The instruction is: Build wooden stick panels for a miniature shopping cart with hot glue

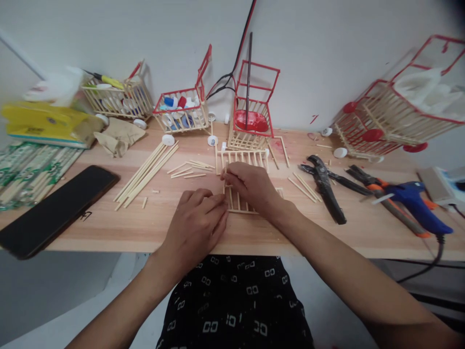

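Note:
A small frame of glued wooden sticks (240, 211) lies flat on the table between my hands, slatted like a little fence. My left hand (199, 218) is closed at its left corner, thumb and fingers pressed together on the edge. From the right, my right hand (250, 184) reaches over the frame and pinches its left side, covering much of the slats. Just behind stands another slatted stick panel (243, 156), partly hidden by my right hand. Short cut sticks (191, 167) lie to the left, beside a bundle of long sticks (147, 174).
Stick-built carts (181, 110) line the wall, one holding a red tub (250, 120). On the right are black-handled cutters (325, 189), pliers (395, 206) and a blue glue gun (417, 198) with its cord. A black phone (58, 208) and packaged chopsticks (32, 169) lie left.

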The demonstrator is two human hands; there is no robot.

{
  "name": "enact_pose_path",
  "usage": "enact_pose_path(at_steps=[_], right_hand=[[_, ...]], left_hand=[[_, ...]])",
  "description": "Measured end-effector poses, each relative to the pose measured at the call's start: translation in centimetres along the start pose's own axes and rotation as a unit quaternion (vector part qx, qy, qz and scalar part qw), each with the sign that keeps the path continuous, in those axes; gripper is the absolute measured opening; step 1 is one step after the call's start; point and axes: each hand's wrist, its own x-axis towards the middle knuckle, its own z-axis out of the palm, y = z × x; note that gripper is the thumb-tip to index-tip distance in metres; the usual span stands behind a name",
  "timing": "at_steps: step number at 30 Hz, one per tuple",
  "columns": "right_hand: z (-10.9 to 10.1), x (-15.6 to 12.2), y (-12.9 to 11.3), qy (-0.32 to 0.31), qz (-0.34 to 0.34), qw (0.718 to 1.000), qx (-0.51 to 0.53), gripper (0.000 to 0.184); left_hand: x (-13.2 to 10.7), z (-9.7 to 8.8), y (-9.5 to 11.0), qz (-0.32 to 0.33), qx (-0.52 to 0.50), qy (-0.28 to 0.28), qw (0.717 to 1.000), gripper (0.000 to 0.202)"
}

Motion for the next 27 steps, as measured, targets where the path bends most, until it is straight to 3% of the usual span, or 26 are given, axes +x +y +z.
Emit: enact_pose_path(at_steps=[27], right_hand=[[0.26, 0.13, 0.15, 0.004, 0.006, 1.000, -0.006, 0.026]], left_hand=[[-0.06, 0.07, 0.06, 0.006, 0.004, 0.016, 1.000, 0.020]])
